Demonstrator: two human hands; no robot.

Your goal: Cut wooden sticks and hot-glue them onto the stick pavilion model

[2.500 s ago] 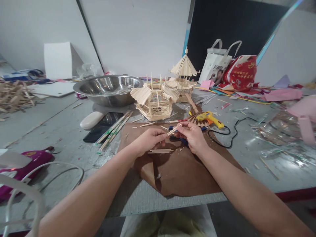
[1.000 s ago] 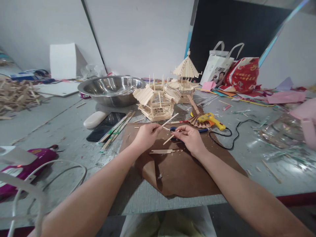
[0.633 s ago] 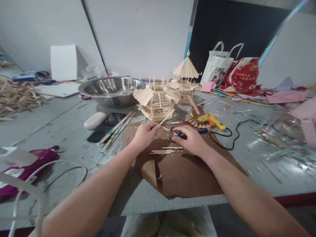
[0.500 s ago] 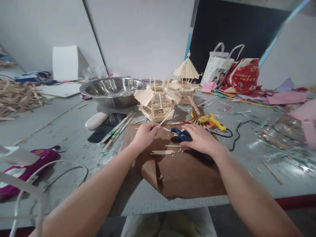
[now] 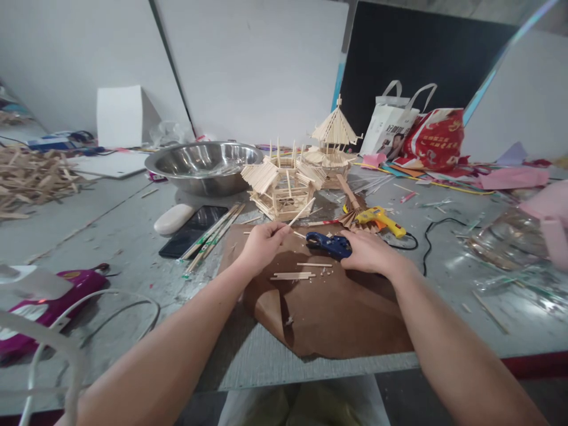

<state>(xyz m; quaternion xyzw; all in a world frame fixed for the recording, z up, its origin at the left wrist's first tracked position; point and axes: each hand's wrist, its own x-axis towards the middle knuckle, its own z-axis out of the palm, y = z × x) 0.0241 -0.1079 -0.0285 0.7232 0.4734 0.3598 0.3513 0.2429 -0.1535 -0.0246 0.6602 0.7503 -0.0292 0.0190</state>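
Observation:
My left hand (image 5: 261, 244) pinches a thin wooden stick (image 5: 302, 212) that points up and to the right, over a sheet of brown paper (image 5: 328, 307). My right hand (image 5: 369, 252) is closed around the handles of a blue cutter (image 5: 329, 244), whose head points left toward the stick. A few cut sticks (image 5: 293, 275) lie on the paper between my hands. Just behind stands an unfinished stick pavilion (image 5: 280, 184), and a finished one (image 5: 333, 142) with a pointed roof is farther back.
A yellow glue gun (image 5: 380, 218) with a black cord lies right of the pavilions. A steel bowl (image 5: 205, 165), a black phone (image 5: 193, 229), long sticks (image 5: 213, 231) and a white case (image 5: 173, 218) sit at the left. Bags (image 5: 417, 137) and coloured paper fill the back right.
My right hand let go of a short stick, which now lies on the paper, and took hold of the blue cutter. My left hand kept the long stick.

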